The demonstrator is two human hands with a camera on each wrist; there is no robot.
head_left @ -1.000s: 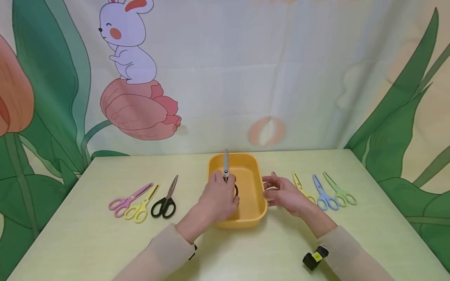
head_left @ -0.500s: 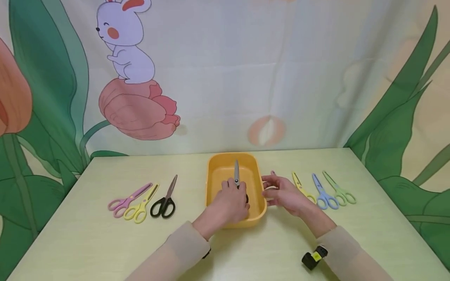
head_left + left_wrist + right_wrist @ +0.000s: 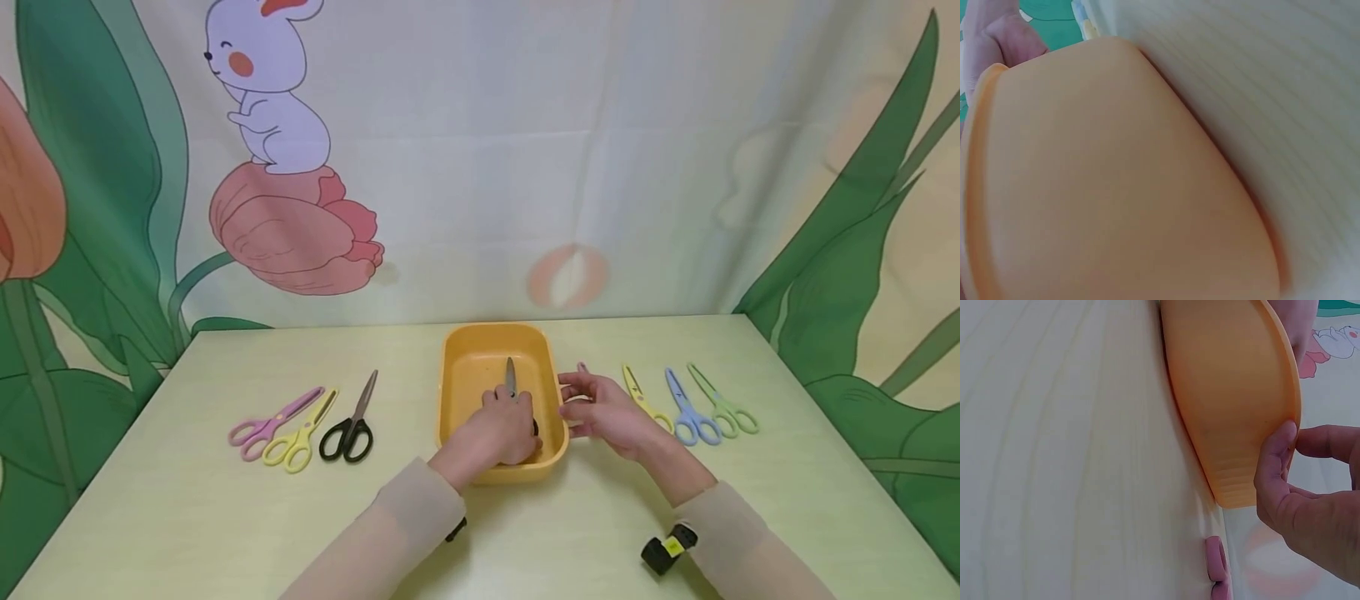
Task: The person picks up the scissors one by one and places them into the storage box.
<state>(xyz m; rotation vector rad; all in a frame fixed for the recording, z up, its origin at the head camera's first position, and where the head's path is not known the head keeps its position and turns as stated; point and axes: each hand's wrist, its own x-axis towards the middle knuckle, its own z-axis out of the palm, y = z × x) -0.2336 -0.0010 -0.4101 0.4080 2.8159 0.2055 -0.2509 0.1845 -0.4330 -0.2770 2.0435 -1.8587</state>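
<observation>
My left hand [image 3: 502, 427] reaches down inside a yellow plastic box [image 3: 465, 354] and grips a pair of scissors [image 3: 511, 379] there. Their metal blades point to the far end of the box. A bit of black handle shows beside the fingers; the rest is hidden under the hand. At the box's right side, my right hand [image 3: 603, 412] holds the rim with its fingertips. In the right wrist view, the right hand's fingers [image 3: 1275, 459] lie against the outer wall near the rim. The left wrist view shows mostly the outer wall of the box [image 3: 1116, 169].
Left of the box lie pink scissors [image 3: 258, 433], yellow scissors [image 3: 296, 450] and black-handled scissors [image 3: 347, 437]. On the right are yellow [image 3: 633, 385], blue [image 3: 692, 421] and green scissors [image 3: 723, 412]. Pink scissors [image 3: 1215, 559] lie partly behind the right hand. A printed cloth [image 3: 465, 167] hangs behind.
My left hand has moved right and lower into the box with the scissors, whose blade tip was at the far rim and now lies inside. The right hand has stayed at the rim.
</observation>
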